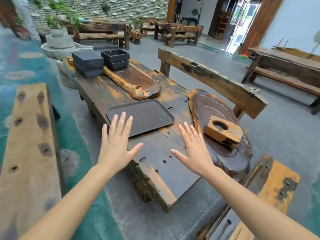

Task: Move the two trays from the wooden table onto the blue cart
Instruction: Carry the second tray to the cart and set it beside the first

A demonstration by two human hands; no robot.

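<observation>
A flat dark rectangular tray point(149, 115) lies in the middle of the long wooden table point(161, 163). My left hand point(117, 141) hovers open, fingers spread, over the tray's near left corner. My right hand point(194, 148) is open too, just right of the tray and left of a carved wooden slab tray point(223, 153). That slab tray carries a small wooden block with a round hollow point(223, 132). A second carved slab tray point(133, 80) lies farther back. No blue cart is in view.
Dark square boxes point(115, 58) and grey rectangular boxes point(88, 64) are stacked at the table's far end. A wooden bench point(29, 135) runs along the left and a backed bench point(207, 77) along the right. Stone basins with a plant point(58, 42) stand behind.
</observation>
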